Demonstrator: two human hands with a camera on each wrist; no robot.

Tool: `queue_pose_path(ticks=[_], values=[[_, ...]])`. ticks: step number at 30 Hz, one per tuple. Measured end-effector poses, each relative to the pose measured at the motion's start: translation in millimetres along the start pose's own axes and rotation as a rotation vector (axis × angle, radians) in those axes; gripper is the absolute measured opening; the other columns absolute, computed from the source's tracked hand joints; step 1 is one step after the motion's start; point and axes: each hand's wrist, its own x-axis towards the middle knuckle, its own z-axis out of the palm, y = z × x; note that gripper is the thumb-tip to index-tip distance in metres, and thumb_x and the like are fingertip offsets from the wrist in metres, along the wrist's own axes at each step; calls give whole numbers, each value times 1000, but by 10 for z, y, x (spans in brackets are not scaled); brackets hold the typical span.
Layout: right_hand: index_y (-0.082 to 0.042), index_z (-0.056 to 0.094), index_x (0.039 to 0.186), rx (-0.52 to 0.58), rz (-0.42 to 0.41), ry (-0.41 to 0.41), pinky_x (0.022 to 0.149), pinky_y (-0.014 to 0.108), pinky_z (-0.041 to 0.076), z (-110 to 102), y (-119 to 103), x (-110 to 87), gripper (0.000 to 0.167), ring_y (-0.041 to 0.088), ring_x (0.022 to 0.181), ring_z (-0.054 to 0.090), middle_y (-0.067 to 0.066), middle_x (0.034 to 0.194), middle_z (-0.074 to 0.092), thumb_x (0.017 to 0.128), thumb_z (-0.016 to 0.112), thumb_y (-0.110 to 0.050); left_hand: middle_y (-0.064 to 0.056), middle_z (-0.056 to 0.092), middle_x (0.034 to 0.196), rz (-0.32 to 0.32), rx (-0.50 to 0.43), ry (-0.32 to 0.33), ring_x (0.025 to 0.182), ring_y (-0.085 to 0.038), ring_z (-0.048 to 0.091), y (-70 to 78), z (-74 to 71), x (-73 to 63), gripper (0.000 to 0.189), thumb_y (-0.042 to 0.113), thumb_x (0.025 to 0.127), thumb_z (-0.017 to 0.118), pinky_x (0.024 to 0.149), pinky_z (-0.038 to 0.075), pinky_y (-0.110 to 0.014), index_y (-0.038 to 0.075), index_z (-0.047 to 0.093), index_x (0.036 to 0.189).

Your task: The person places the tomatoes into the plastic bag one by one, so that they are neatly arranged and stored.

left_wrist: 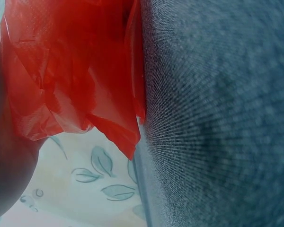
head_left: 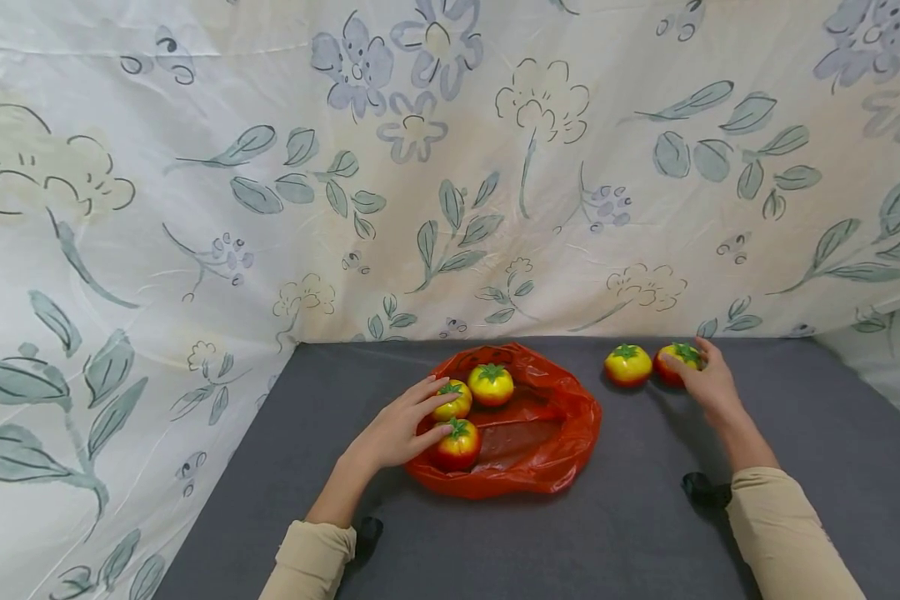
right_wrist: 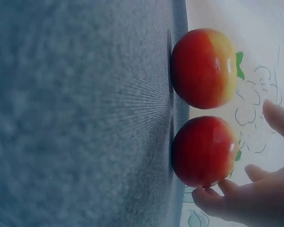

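Observation:
A red plastic bag lies wide-mouthed on the dark table, with three glossy red-and-yellow tomatoes inside, one of them the front tomato. My left hand rests at the bag's left rim, its fingers spread over the tomatoes there. The left wrist view shows the bag's crumpled side beside this hand. To the right of the bag stand two more tomatoes, a left one and a right one. My right hand reaches around the right one; fingertips touch its side, while the thumb stands off it in the right wrist view.
The table has a dark grey cloth. A flower-print curtain hangs along its back and left sides. Dark straps sit at both wrists, below beige sleeves.

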Motion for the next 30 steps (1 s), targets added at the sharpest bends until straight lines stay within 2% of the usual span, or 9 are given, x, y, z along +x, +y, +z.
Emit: queue_pose_path(ticks=[3,9,12,17,21,25,30], values=[[-11,-4,153,13,26,-35,105,63,18,-56,-121,-87,104,50,134,14,28,154,-3,85,55,-63,-7,35,150,1,1,4,140,-24,24,1,3,6,50,34,93,61,106,29,-50,16,52,138],[-3,-8,151,56,47,-92,106,62,12,-151,-491,-417,106,50,137,6,30,152,-9,88,60,-54,-9,36,150,-1,-3,3,140,-25,24,5,9,12,50,34,93,61,107,28,-51,15,52,138],[-1,-7,150,57,44,-107,106,63,12,-166,-552,-492,106,50,137,5,32,152,-7,88,61,-53,-10,35,150,-1,-3,-3,140,-25,24,3,17,16,50,35,93,61,108,27,-50,14,52,138],[0,-1,151,24,56,-91,105,64,17,-164,-572,-508,99,53,134,11,37,149,2,90,61,-46,-10,35,150,-9,4,-3,140,-25,24,1,23,19,50,35,93,61,108,28,-49,14,52,138],[2,-3,150,7,26,-126,105,64,14,-173,-557,-478,96,53,134,7,36,149,-4,92,61,-40,-10,36,150,-10,5,0,140,-25,24,4,21,22,50,35,93,61,108,28,-49,13,53,138],[2,-6,150,-7,5,-160,106,64,13,-171,-544,-461,96,54,132,10,35,150,-5,93,62,-35,-9,35,150,-13,6,-2,140,-25,24,3,22,27,50,35,93,61,108,28,-50,14,53,138],[4,-3,149,-33,0,-151,105,63,16,-155,-529,-436,93,55,129,14,38,148,0,93,63,-28,-8,35,150,-20,5,-5,140,-24,23,-5,30,39,50,35,93,60,108,27,-50,15,52,138]])
